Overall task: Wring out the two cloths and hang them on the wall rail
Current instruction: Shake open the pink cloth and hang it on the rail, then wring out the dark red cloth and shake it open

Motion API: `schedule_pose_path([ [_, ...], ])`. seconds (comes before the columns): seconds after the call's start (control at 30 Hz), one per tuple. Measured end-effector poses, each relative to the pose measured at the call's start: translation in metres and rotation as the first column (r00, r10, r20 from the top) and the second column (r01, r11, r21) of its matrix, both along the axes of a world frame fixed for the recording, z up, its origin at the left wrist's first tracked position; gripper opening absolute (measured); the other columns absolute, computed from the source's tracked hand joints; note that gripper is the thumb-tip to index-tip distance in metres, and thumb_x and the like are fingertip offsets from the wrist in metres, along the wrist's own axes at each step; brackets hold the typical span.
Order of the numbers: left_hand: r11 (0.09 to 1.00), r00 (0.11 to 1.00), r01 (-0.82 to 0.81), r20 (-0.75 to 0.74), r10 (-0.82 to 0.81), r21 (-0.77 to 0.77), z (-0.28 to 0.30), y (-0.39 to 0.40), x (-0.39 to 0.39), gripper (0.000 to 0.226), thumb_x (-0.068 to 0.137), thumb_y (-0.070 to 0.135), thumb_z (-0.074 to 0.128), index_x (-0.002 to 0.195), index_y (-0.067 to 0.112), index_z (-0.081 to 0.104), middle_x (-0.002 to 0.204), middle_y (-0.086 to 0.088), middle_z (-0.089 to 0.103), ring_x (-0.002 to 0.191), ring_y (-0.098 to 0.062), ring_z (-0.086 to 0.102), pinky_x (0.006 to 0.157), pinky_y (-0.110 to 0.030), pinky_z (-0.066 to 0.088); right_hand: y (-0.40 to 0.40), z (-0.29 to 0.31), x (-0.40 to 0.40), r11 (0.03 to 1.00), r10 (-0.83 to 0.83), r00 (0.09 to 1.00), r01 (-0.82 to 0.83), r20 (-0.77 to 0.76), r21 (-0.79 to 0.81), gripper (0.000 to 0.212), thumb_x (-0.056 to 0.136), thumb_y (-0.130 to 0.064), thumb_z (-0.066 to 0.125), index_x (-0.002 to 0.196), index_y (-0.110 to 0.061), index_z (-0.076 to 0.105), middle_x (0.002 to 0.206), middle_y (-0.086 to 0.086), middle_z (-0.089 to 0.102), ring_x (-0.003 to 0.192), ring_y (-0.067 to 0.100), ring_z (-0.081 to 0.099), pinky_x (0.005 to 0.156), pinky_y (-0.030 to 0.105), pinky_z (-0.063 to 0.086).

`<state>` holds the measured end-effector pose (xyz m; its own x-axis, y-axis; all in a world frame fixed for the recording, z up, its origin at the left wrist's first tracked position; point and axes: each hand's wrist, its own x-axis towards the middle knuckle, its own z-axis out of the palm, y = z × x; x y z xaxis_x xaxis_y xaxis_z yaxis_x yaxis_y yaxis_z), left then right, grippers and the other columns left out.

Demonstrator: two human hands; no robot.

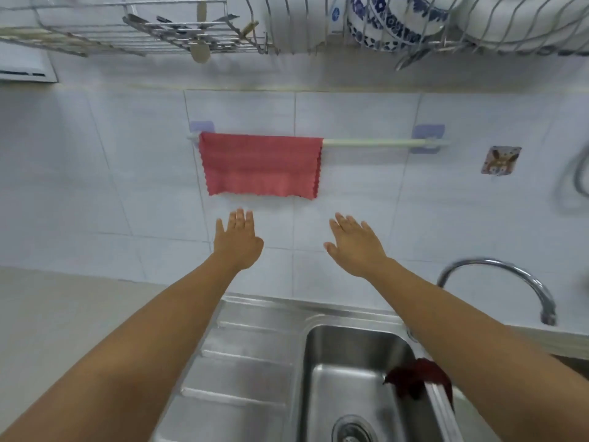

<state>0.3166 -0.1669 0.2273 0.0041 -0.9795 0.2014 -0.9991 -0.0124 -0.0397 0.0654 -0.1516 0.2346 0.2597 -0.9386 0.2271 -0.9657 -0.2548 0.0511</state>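
Note:
A light red cloth (260,165) hangs spread over the left half of the white wall rail (373,142). A dark red cloth (414,376) lies bunched on the right rim of the steel sink (347,339), partly hidden under my right forearm. My left hand (237,242) is raised just below the hanging cloth's lower left edge, fingers apart, holding nothing. My right hand (357,244) is raised below and right of that cloth, also open and empty. Neither hand touches the cloth.
A chrome tap (510,282) arches at the right of the sink. The ribbed drainboard (242,362) lies left of the basin. Overhead, wire racks (153,30) hold utensils and blue-patterned bowls (389,20). A hose (573,183) hangs at the far right wall.

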Motion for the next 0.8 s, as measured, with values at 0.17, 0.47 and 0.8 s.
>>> schedule_pose_path([
  [0.17, 0.972, 0.994, 0.078, -0.087, -0.060, 0.220, -0.080, 0.052, -0.055, 0.065, 0.100, 0.036, 0.026, 0.153, 0.011, -0.004, 0.161, -0.011, -0.009, 0.149, -0.027, -0.004, 0.120, -0.050, 0.001, 0.060, -0.069, -0.032, 0.970, -0.051, 0.999, 0.053, -0.013, 0.236, 0.060, 0.101, -0.042, 0.032, 0.151, -0.010, 0.021, 0.162, 0.008, 0.012, 0.142, 0.031, 0.029, 0.113, 0.044, 0.030],
  [0.47, 0.868, 0.953, 0.280, -0.228, -0.200, 0.411, -0.173, 0.132, -0.151, 0.063, 0.096, 0.039, 0.039, 0.150, 0.012, 0.019, 0.155, -0.011, 0.030, 0.136, -0.032, 0.038, 0.109, -0.045, 0.034, 0.139, -0.170, -0.112, 0.872, -0.241, 0.968, 0.186, 0.065, 0.453, 0.051, 0.094, -0.033, 0.043, 0.140, -0.011, 0.041, 0.150, 0.009, 0.036, 0.134, 0.033, 0.039, 0.106, 0.044, 0.036],
  [0.8, 0.777, 0.923, 0.375, -0.286, -0.258, 0.506, -0.216, 0.151, -0.251, 0.049, 0.093, 0.033, 0.044, 0.137, 0.011, 0.039, 0.138, -0.012, 0.050, 0.124, -0.030, 0.049, 0.100, -0.043, 0.043, 0.159, -0.222, -0.196, 0.768, -0.391, 0.916, 0.272, 0.089, 0.579, 0.050, 0.092, -0.024, 0.049, 0.141, -0.016, 0.041, 0.152, 0.007, 0.035, 0.135, 0.031, 0.037, 0.108, 0.042, 0.036],
])
